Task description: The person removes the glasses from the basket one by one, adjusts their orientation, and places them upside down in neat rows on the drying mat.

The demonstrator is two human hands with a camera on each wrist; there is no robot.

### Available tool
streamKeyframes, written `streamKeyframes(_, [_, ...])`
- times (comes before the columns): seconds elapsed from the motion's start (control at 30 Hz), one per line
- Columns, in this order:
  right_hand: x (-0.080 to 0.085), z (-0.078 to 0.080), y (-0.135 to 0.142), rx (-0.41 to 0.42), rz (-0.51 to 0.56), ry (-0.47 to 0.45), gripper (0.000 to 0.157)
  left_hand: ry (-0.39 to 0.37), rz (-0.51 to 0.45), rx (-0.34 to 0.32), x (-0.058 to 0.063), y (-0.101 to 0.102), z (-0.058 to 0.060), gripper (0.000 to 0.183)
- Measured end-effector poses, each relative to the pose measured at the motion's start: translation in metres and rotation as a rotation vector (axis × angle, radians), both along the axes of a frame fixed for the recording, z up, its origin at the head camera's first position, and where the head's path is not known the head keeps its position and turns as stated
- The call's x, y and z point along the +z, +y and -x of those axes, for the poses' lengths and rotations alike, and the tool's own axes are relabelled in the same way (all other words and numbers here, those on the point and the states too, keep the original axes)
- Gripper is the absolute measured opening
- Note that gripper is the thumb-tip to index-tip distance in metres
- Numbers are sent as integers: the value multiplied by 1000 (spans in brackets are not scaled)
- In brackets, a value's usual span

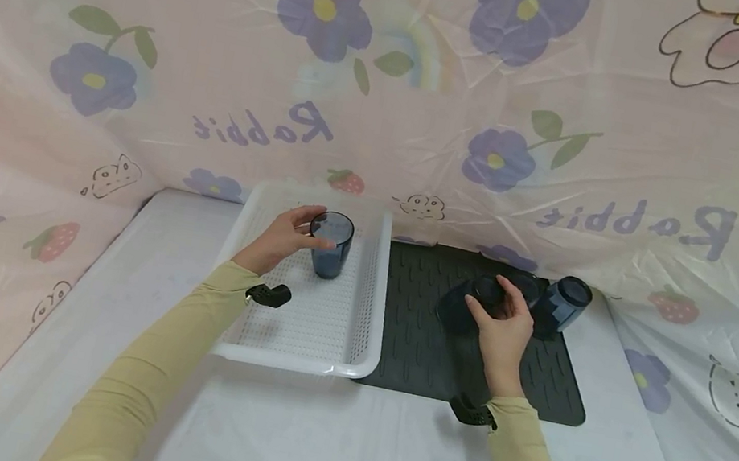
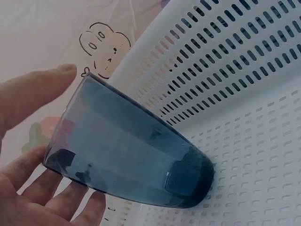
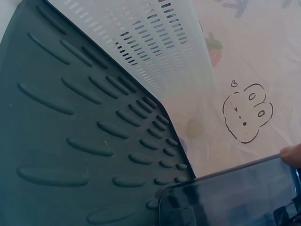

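Note:
In the head view, my left hand (image 1: 287, 240) holds a blue glass tumbler (image 1: 330, 256) near its rim, mouth up, inside the white perforated basket (image 1: 381, 306). The left wrist view shows this tumbler (image 2: 136, 146) with its base over the basket floor, thumb and fingers at the rim end. My right hand (image 1: 504, 336) grips a second dark blue tumbler (image 1: 455, 308) near its upturned base, over the black mat (image 1: 423, 346). A fingertip rests on that tumbler (image 3: 235, 197) in the right wrist view, where most of the hand is out of frame.
Another dark tumbler (image 1: 564, 304) stands upside down at the mat's back right corner, and one more shows partly behind my right hand. The basket's right wall adjoins the mat on the white table (image 1: 305, 440). A printed curtain (image 1: 398, 105) closes off the back and sides.

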State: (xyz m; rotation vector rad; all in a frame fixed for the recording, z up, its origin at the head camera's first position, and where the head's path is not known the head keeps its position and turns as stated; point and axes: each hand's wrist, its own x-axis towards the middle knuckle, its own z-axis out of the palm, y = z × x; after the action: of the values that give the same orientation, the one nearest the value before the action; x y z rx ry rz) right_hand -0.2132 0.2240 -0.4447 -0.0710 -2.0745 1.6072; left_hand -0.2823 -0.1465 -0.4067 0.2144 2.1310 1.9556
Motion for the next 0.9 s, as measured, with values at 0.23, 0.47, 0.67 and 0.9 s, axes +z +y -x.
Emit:
streamKeyframes(0.23, [-6,7,2,-12,-41,-8,59,22,44,-17,17,4,-11,78])
streamKeyframes(0.47, [-9,10,2,0,-73,-22,60,13,71,-1,19,6,-12,75])
streamKeyframes(0.67, [-9,10,1,28,-51,-37,62,-14,78,18,7,3,-1,77])
streamKeyframes(0.9, [-9,12,-4,-29,-48,-15,61,9,125,57,-6,2,6,78])
